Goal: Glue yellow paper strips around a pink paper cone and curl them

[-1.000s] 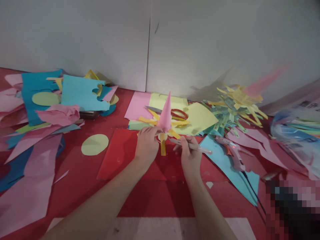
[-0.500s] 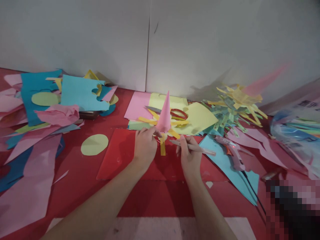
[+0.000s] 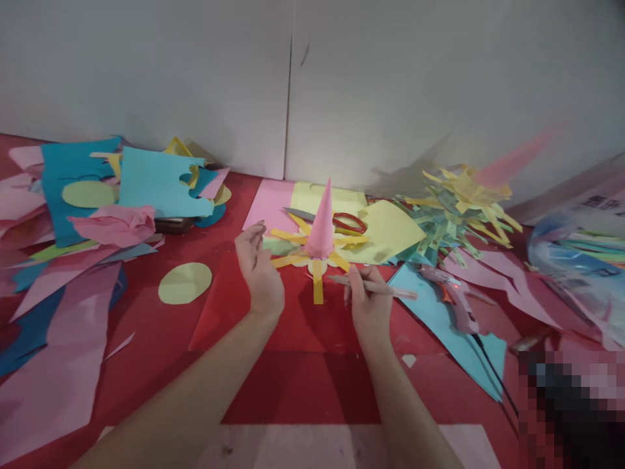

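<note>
Head view: on a red tabletop (image 3: 293, 397), a tall, smooth pink paper cone (image 3: 321, 228), long axis upright, narrow tip pointing up and very slightly right, wide end down on a pale scalloped base (image 3: 325, 266). Flat yellow paper strips (image 3: 318, 286) fanned out around the cone's foot, one pointing straight toward the wearer. To the left of the cone, the left hand (image 3: 260, 277), raised and unclenched, with fingers loosely curled and palm toward the cone, near the left-pointing strips; contact with them impossible to tell. To the right of the cone and nearer the wearer, the right hand (image 3: 370, 299), pinching a slim whitish pen (image 3: 403, 293) between thumb and fingers; pen nearly level, long axis crosswise, tip pointing left toward the front strip, just beside it. In front of the cone, beneath the front strip, a glossy red rectangular sheet (image 3: 229, 306). Just behind the cone, red-handled metal scissors (image 3: 299, 213), blades pointing left. Well left of the cone, a pale yellow-green paper oval (image 3: 185, 283). To the right of the cone, a pink glue gun (image 3: 459, 299) with a small red light, on light-blue paper (image 3: 437, 319). Farther right and behind the cone, a yellow-and-green fringed paper piece (image 3: 454, 202) topped by a second pink cone (image 3: 517, 156), tilted up and rightward.
</note>
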`<state>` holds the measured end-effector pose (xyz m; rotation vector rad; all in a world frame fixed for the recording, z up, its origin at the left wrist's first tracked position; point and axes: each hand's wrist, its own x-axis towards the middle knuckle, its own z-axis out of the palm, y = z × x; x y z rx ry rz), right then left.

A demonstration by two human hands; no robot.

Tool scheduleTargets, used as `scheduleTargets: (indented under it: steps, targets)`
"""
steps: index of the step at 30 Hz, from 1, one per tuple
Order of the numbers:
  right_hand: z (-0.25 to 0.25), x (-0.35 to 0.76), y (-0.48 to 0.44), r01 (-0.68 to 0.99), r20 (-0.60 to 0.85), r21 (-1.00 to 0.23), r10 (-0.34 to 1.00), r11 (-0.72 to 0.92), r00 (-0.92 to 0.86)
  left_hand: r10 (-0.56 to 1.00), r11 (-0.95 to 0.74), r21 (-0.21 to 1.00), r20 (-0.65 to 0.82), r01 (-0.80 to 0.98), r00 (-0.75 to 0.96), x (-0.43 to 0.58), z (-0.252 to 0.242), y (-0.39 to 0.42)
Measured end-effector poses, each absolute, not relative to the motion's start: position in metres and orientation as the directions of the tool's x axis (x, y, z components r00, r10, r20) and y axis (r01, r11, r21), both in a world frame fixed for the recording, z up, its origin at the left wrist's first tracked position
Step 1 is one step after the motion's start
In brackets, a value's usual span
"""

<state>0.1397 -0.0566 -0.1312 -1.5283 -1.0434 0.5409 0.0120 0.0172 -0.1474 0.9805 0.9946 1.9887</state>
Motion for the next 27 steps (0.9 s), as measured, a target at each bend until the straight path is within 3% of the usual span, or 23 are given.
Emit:
scheduleTargets:
  steps: [8,27]
  targets:
    - [-0.1343,0.1420,-0.0554,0.328,0.213,-0.944,0.839,0.043,0.501,0.798,-0.571,0.753,0.415,-0.327,-0.437,0.0115,-0.1459,0.0176]
    - [-0.1342,0.1420,-0.0557,0.309,0.192,-0.951,0.845,0.033,0.500,0.861,-0.465,0.808,0.317,-0.362,-0.398,0.0122,-0.1410,0.0149]
